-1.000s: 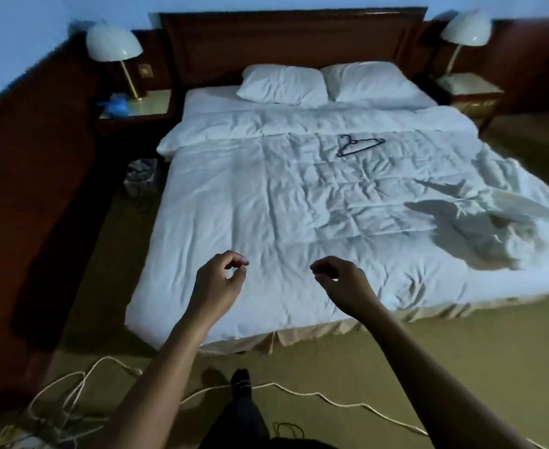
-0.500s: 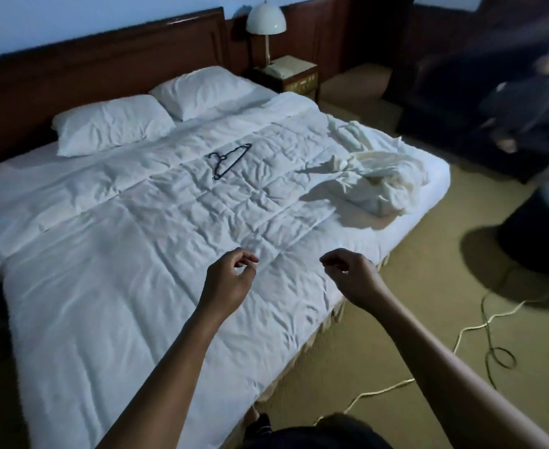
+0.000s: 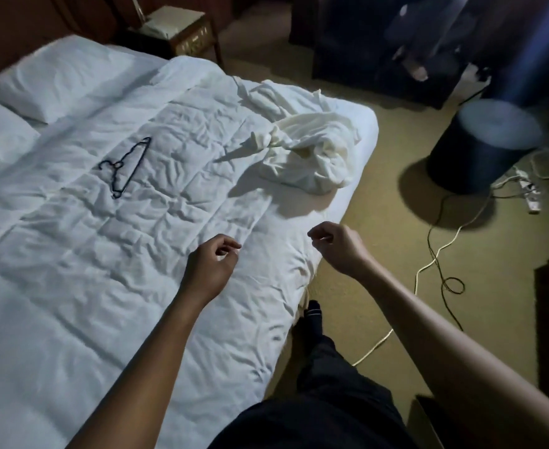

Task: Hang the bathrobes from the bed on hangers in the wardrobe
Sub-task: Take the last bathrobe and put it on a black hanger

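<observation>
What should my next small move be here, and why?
Probably reach your right hand forward to grip the crumpled bathrobe near the bed's right edge. It and your left hand hover empty, fingers loosely curled, and the bathrobe lies nearer than the black hanger, further left on the duvet.

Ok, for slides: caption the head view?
Left hand and right hand empty by bed; bathrobe and hanger lie on it.

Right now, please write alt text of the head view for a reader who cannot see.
A person's empty left hand and right hand hover, fingers loosely curled, over the near corner of a wrinkled white duvet. A crumpled cream bathrobe lies by the duvet's edge beyond the right hand; a thin dark clothes hanger lies flat mid-bed, apart from it.
</observation>
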`<state>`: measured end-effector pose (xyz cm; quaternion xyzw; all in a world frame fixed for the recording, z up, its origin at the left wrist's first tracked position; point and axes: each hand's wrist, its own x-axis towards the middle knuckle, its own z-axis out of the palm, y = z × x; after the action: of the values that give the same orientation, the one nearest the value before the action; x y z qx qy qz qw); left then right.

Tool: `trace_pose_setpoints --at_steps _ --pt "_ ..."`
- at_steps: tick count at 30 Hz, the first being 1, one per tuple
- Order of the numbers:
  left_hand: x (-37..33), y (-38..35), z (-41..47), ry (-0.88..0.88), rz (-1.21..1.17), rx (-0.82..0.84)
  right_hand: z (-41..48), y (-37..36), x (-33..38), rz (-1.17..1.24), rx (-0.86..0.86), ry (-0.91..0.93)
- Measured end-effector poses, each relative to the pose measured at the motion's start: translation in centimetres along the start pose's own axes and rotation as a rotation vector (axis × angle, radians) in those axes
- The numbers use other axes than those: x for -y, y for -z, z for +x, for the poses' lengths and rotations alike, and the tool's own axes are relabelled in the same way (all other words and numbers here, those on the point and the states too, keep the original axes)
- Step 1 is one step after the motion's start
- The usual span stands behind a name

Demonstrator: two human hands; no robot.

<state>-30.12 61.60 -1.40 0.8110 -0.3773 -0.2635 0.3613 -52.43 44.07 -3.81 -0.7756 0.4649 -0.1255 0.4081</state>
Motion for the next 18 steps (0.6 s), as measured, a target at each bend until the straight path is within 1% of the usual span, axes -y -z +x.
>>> trace_pose_setpoints --at_steps 3,8,12,15,18 --pt "-0.8 -2.6 6.4 0.060 0.012 0.049 7.7 1.2 -2.9 -0.038 0.035 -0.067" --pt "-2.2 -7.1 15.8 0.191 0.029 0.136 20.4 2.6 -8.3 -0.122 0.100 -0.231" --pt "-2.4 -10.3 22.5 0.259 0.063 0.194 29.4 2.3 -12.6 -0.307 0.171 -0.293" --pt "-2.2 -12.3 26.1 0.292 0.093 0.178 35.0 1.8 -14.7 -0.446 0.175 -0.305" --pt "-2.2 -14.0 28.6 0.307 0.116 0.133 39.4 1.0 -17.0 -0.646 0.186 -0.258"
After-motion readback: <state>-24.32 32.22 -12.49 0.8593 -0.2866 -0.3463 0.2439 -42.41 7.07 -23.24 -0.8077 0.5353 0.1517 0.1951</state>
